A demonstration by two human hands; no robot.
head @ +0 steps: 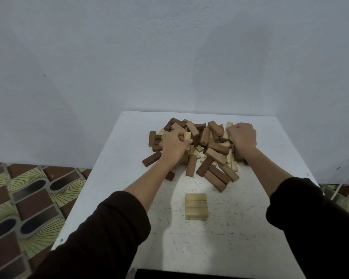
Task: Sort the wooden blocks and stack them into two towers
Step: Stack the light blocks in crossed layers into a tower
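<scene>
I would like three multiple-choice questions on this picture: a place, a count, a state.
1. Where is the neat layer? A) nearer the camera than the pile B) behind the pile C) on top of the pile
2. How many blocks form its top? A) one B) three C) six
3. What is the left hand doing? A) lying flat B) gripping a light block C) pointing
Answers: 1 A, it lies apart, in front of the pile; 2 B, two seams divide it; 3 B, fingers curl round the block.
</scene>
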